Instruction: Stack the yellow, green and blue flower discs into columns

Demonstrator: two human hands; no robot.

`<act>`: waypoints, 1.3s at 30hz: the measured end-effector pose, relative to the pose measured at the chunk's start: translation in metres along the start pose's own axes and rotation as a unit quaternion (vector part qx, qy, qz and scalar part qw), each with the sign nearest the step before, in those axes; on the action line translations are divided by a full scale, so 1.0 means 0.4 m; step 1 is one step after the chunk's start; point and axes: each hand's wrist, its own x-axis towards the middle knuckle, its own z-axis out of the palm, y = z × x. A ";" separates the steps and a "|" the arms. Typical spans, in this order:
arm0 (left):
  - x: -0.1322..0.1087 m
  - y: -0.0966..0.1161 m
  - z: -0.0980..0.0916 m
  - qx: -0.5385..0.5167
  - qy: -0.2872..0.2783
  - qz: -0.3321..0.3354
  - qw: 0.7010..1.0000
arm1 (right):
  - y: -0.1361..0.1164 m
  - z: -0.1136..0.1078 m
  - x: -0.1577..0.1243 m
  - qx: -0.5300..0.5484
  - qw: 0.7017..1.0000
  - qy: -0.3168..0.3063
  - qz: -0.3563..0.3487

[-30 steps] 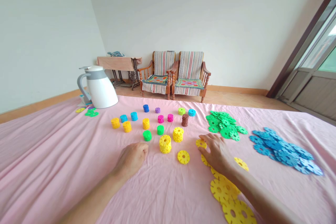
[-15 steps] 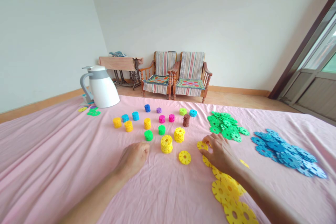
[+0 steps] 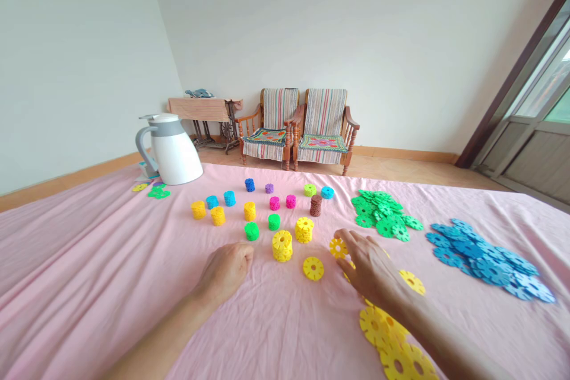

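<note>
My right hand has its fingertips and thumb at the edge of a yellow slotted disc, low over the cloth; part of the disc is covered by the fingers. More yellow discs trail below my right wrist and forearm, partly hidden. My left hand rests on the cloth as a loose fist, with nothing seen in it. Between the hands stand a yellow stack and a second yellow stack. A single yellow disc lies flat just right of the nearer stack.
Small stacks in several colours, such as a brown stack, stand farther back on the pink cloth. To the right lie a green disc pile and a blue disc pile. A white jug stands at back left.
My right hand has shifted slightly left, and the yellow disc at its fingertips moved with it. Another yellow disc by the wrist now shows more. My left hand stays in place.
</note>
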 end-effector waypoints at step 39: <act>0.000 -0.010 0.007 -0.011 0.009 0.009 1.000 | -0.095 0.023 -0.003 0.187 0.981 -0.035 0.041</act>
